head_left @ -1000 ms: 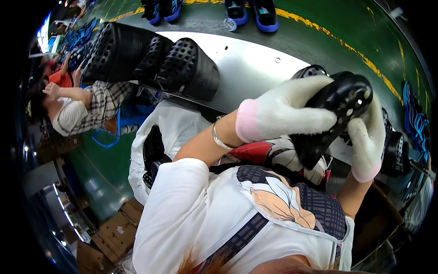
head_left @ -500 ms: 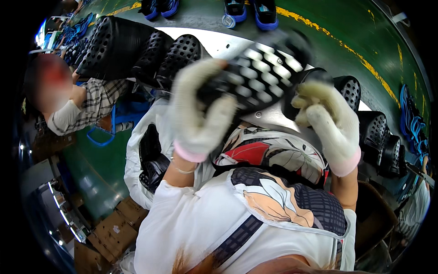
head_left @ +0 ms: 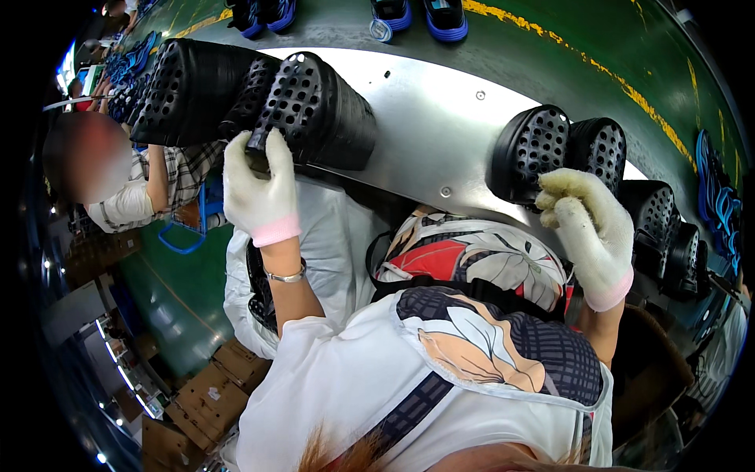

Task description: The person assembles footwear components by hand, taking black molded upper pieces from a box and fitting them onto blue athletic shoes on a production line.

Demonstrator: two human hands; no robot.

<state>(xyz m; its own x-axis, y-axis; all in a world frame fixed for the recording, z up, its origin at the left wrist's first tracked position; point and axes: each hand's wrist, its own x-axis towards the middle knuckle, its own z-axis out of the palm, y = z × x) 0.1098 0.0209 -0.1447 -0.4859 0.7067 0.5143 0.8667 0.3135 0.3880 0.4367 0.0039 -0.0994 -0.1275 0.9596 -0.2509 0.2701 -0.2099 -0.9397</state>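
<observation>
a stack of black perforated shoe soles (head_left: 314, 110) lies on its side at the near left part of the metal counter (head_left: 440, 118), pressed against a second, larger stack of black soles (head_left: 189, 90) further left. the left hand (head_left: 259, 193), in a white knit glove with a pink cuff, is clasped on the near end of that first stack, fingers curled up over its edge. on the right, a pair of black perforated soles (head_left: 550, 153) stands at the counter's near edge, with more black soles (head_left: 668, 232) trailing off to the right. the right hand (head_left: 590, 228), gloved the same way, is bent into a loose fist just beside the pair, its knuckles touching the nearest sole; whether it grips anything cannot be told. blue shoes (head_left: 421, 16) stand on the green floor (head_left: 629, 47) beyond the counter. another person in a plaid sleeve (head_left: 177, 177) sits to the left.
</observation>
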